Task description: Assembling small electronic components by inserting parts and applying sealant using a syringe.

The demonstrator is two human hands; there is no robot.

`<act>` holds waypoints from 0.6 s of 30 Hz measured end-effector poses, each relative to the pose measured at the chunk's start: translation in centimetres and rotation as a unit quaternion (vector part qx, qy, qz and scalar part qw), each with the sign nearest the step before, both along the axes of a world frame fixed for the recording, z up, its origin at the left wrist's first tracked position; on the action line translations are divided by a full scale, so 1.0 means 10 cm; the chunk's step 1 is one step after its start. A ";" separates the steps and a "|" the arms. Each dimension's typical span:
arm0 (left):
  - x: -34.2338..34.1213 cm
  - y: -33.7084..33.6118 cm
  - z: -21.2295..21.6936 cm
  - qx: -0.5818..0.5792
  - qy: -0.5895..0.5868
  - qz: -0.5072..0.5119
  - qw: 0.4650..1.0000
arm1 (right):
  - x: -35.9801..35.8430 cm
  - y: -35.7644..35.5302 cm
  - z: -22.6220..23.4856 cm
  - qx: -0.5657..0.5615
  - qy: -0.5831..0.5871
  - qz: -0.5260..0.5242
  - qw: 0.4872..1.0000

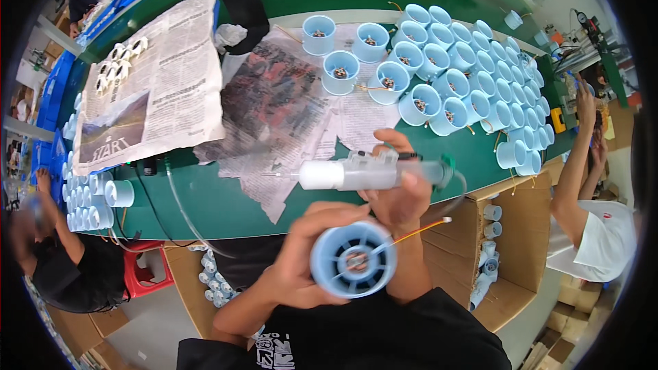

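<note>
My left hand [293, 255] is wrapped round a light blue fan housing [320, 270], a round cup with spokes and a brown hub. Its open spoked end is turned up, and a thin yellow and red wire [418, 231] sticks out to the right. Just above it, my right hand [403, 200] grips a glue syringe [373, 174] lying level. The barrel is translucent with a white part at the front, and its thin needle points left, apart from the housing. A clear hose leads off the green cap [447, 170] at its back end.
Many blue cups [452, 58] stand in rows at the right of the green table [236, 212]. A newspaper-covered board [164, 82] with white rings rises at the left. More newspaper [274, 96] lies mid-table. Cardboard boxes [449, 240] flank me; co-workers sit left and right.
</note>
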State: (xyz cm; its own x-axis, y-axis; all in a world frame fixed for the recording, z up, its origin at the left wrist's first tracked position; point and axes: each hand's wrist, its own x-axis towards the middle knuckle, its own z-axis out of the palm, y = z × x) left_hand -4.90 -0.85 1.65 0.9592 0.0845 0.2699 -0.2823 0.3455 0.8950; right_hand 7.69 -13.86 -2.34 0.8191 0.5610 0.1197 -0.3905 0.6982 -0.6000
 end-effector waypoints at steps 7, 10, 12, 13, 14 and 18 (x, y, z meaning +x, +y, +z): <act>-0.03 0.35 -0.13 0.038 0.099 0.058 0.993 | 0.27 0.11 0.06 0.260 0.117 -0.034 0.958; 0.21 0.40 -0.32 0.258 0.092 0.130 0.953 | 0.38 0.12 0.15 0.308 0.095 -0.078 0.943; 0.25 0.42 -0.36 0.344 0.093 0.137 0.924 | 0.51 0.02 0.09 0.285 -0.004 -0.023 0.958; 0.27 0.41 -0.36 0.359 0.077 0.148 0.918 | 0.47 0.00 0.12 0.233 0.008 -0.044 0.971; 0.26 0.39 -0.36 0.369 0.084 0.170 0.910 | 0.38 -0.07 0.19 0.177 0.017 -0.066 0.982; 0.26 0.40 -0.38 0.376 0.092 0.188 0.903 | 0.10 -0.26 0.17 -0.113 -0.093 -0.161 0.976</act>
